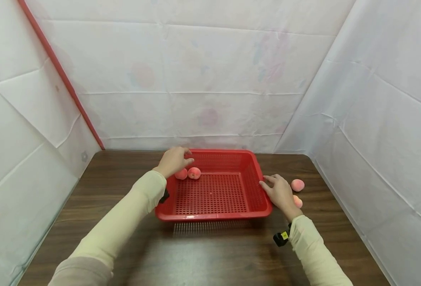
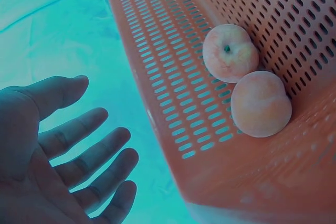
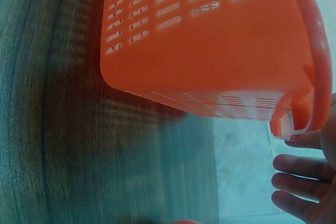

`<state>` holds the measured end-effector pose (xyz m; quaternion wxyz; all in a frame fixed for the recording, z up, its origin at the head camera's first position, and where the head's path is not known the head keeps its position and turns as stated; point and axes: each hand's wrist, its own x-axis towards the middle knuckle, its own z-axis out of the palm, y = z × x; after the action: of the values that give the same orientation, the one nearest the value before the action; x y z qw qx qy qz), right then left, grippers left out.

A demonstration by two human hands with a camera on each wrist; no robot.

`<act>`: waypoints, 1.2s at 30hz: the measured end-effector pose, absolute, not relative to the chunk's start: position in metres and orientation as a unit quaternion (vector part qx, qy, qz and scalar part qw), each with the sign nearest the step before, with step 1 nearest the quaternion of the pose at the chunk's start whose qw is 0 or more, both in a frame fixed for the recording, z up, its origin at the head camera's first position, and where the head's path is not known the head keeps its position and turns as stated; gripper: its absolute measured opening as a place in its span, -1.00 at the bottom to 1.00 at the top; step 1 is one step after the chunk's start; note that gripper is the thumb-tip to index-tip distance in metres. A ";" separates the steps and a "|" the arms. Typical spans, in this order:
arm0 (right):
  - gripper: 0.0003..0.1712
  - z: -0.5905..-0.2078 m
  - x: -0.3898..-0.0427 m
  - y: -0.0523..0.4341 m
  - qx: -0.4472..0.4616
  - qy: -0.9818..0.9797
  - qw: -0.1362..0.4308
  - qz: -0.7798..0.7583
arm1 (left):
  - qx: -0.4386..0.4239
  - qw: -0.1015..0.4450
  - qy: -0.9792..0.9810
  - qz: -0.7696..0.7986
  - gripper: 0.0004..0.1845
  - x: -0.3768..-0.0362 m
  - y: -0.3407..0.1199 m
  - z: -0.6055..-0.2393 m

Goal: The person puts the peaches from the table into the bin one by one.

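Basket of red slotted plastic (image 1: 214, 217) stood upright between left hand (image 1: 174, 161), fingers open and empty, and right hand (image 1: 279, 193), fingers nearly straight at its rim (image 1: 257, 166); two round pink peaches (image 1: 194, 173) touched inside. Judgement: steadying wanted light, even contact, lest peaches roll. Beneath, dark wood-grain counter (image 1: 106, 190), faintly glossy; around, white patterned sheeting (image 1: 210, 79).

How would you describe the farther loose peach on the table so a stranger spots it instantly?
On the dark wooden table, find the red basket, then look right, past the right hand. Of the two there, yours is the farther, pinker peach, fully in view; the nearer peach is yellower and partly hidden by that hand.
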<state>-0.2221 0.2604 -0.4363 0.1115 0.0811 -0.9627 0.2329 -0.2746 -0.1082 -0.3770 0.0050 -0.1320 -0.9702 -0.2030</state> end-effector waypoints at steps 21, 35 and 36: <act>-0.51 -0.435 -0.223 0.267 0.107 -0.963 0.091 0.228 | -0.095 0.006 -0.970 -0.225 -0.58 -0.261 -0.148 -0.364; -0.49 -0.436 -0.223 0.265 0.104 -0.964 0.082 0.232 | -0.090 0.009 -0.973 -0.214 -0.57 -0.253 -0.167 -0.362; -0.49 -0.436 -0.223 0.265 0.104 -0.964 0.082 0.232 | -0.087 0.008 -0.973 -0.214 -0.57 -0.253 -0.170 -0.362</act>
<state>-0.2230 0.2647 -0.4362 0.0817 0.1043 -0.9636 0.2322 -0.2527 -0.1696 -0.3624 0.0080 -0.0872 -0.9728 -0.2143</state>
